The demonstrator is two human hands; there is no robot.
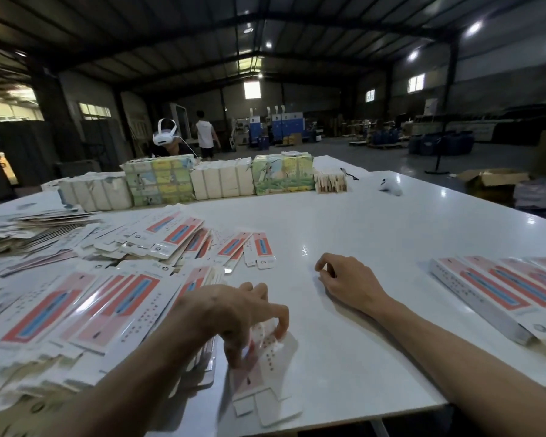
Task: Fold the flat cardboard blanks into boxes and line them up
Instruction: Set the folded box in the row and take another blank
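White table (375, 234), dim warehouse

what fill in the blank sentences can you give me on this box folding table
The pile of flat blanks lies on the person's ___ side.
The left hand pinches one flat cardboard blank, while the right hand rests on the white table holding ___.
The folded boxes lie in a row on the person's ___ side.
Missing words: left; nothing; right.
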